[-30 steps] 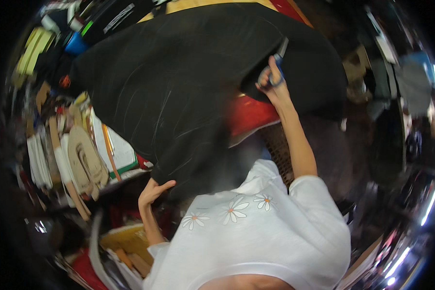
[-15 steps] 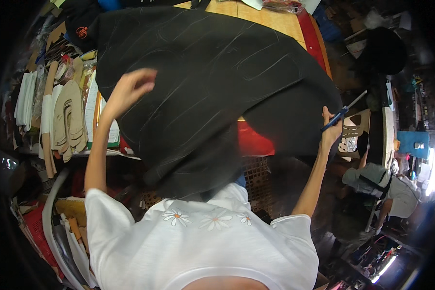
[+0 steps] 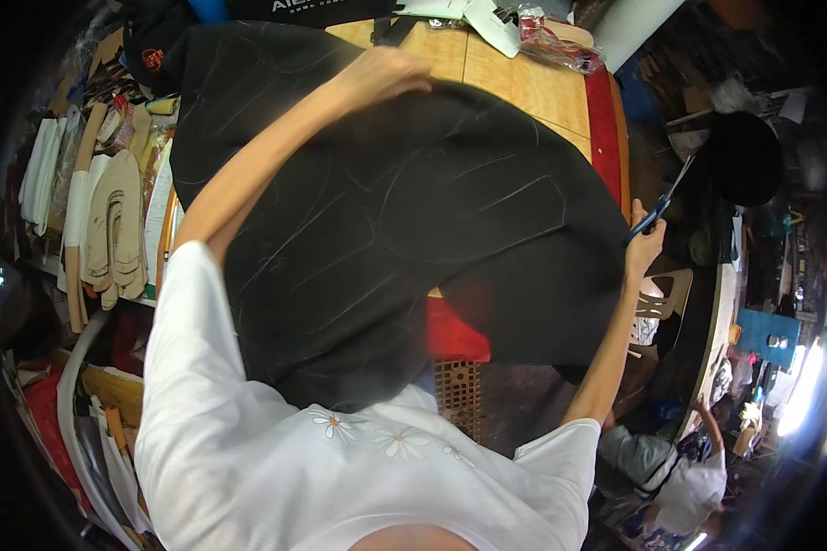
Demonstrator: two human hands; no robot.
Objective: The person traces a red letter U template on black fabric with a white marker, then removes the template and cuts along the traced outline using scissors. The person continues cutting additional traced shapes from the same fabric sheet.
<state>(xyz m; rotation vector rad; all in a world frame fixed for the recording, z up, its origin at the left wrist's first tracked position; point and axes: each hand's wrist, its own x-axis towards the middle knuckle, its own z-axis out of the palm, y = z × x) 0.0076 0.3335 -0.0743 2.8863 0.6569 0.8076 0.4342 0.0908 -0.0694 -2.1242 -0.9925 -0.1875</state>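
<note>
A large sheet of black fabric, marked with pale drawn outlines of curved shapes, covers most of the table and hangs over its near edge toward me. My left hand reaches across to the far edge of the fabric, its fingers curled closed at that edge; the fingertips are slightly blurred. Off the right side of the fabric, my right hand is closed around scissors with dark blue handles. Their blades point up and away, clear of the cloth.
Bare yellow tabletop with a red border shows beyond the fabric. Plastic-wrapped items lie at the back. Rolls and folded beige pieces crowd the left. A brown chair and another person are at right.
My left hand has moved from above the left part of the fabric to its far edge. That edge now lies nearer, baring more tabletop. My right hand still holds the scissors, turned more upward.
</note>
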